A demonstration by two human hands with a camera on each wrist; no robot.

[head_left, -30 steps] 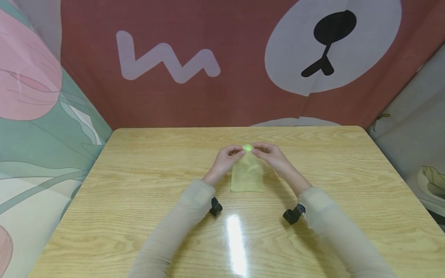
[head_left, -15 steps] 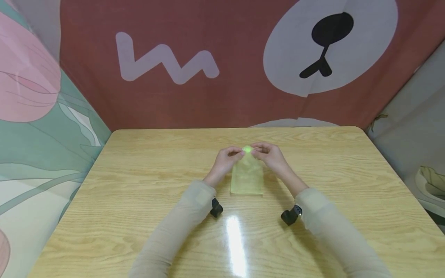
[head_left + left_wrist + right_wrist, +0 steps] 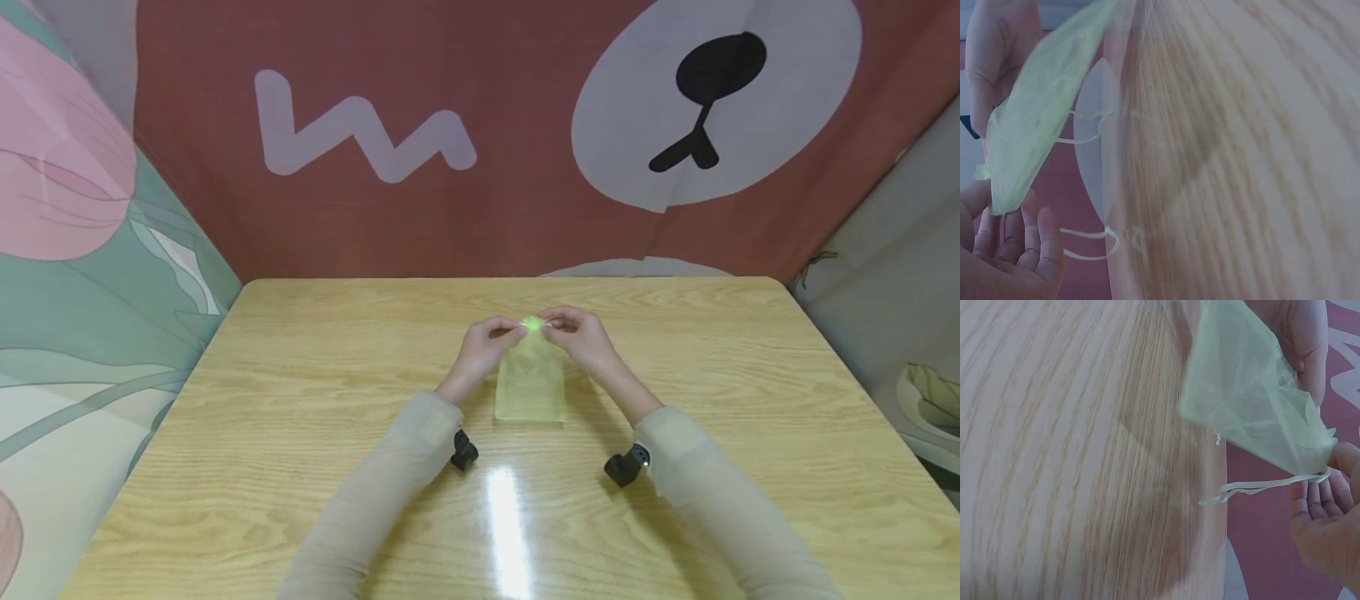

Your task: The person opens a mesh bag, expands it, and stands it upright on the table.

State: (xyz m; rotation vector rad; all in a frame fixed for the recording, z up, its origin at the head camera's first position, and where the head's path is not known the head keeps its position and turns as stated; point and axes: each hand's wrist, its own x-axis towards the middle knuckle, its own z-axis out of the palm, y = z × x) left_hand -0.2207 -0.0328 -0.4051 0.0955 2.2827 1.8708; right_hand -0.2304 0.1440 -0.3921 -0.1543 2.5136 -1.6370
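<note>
A pale yellow-green sheer drawstring pouch hangs between both hands over the middle of the table, its top gathered tight. My left hand pinches at the left side of the gathered neck with thumb and forefinger. On the opposite side, my right hand pinches the drawstring close to the neck, and the cord's ends trail below its fingers. In the left wrist view, thin cord loops dangle past the left hand's fingers. The sheer fabric looks flat and see-through, with faint folds.
The wood-grain table carries a bright light reflection near its front. A red-brown cloth backdrop rises behind the far edge. Small black wrist cameras sit under both sleeves. A pale container stands off to the right.
The pouch's lower edge has dropped slightly toward the front and shifted a little left. Both hands have shifted slightly left, keeping their pinch at the gathered neck.
</note>
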